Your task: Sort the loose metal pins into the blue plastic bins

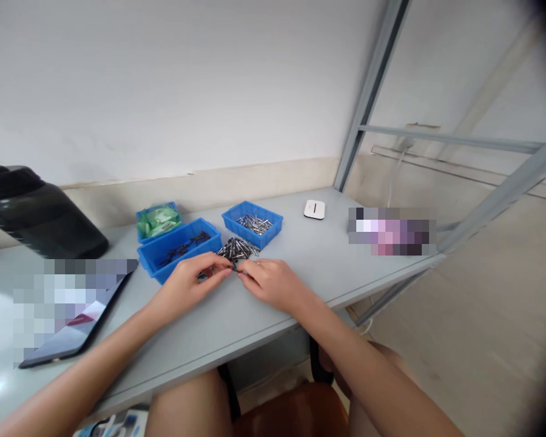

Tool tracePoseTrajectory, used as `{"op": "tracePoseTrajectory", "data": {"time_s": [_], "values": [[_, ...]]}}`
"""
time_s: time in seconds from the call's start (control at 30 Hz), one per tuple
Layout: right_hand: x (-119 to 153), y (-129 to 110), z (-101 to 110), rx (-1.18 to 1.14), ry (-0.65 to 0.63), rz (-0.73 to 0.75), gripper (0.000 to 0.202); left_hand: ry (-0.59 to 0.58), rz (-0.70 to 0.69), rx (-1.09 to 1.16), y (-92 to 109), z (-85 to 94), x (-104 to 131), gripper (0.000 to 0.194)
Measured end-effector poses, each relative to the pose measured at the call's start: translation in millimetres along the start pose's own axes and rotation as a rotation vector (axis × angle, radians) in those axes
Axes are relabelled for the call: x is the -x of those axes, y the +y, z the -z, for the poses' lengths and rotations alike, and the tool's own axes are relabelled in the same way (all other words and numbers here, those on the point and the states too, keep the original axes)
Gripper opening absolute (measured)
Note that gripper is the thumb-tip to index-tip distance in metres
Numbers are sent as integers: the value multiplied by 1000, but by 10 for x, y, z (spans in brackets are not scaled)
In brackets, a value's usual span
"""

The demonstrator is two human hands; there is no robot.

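Note:
My left hand [201, 273] and my right hand [268, 280] meet over the desk, fingertips pinched close together. Between them is a small dark thin part [235, 267], gripped from both sides; its exact kind is too small to make out. Just behind the fingers lies a loose pile of slim metal pin-like pieces [237, 247], partly hidden by my left hand. To the left, a blue bin [151, 262] holds several dark slim pieces [182, 247]. Behind the pile, another blue bin [269, 235] contains many silver pin-like pieces [257, 224].
A third blue bin [139, 233] holds a green plastic bag [160, 220]. At far left, a dark bottle [50, 212] stands behind a tablet [100, 315]. A white box-shaped device [314, 209] sits toward the back; a blurred-out object [391, 232] is near the right edge by the metal frame [368, 91].

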State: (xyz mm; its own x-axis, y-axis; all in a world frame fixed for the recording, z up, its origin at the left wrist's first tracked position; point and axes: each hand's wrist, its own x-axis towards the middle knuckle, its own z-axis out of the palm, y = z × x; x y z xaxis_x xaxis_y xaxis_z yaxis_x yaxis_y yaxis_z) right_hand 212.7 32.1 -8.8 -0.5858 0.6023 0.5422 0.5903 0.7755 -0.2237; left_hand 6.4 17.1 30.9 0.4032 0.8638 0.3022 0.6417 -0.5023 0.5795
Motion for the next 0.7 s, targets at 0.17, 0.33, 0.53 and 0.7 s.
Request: {"op": "tracePoseTrajectory", "data": {"time_s": [0.17, 0.33, 0.53, 0.7], "values": [[15, 16, -5, -9, 39, 11, 16, -10, 6, -7, -29, -9, 14, 23], [22, 16, 4, -54, 82, 31, 20, -11, 7, -30, -71, -21, -1, 23], [24, 7, 34, -71, 107, 50, 21, -77, -12, -53, -76, -53, 8, 21], [26, 0, 42, -65, 125, 89, 20, -155, -42, -85, -61, -59, 16, 21]]}}
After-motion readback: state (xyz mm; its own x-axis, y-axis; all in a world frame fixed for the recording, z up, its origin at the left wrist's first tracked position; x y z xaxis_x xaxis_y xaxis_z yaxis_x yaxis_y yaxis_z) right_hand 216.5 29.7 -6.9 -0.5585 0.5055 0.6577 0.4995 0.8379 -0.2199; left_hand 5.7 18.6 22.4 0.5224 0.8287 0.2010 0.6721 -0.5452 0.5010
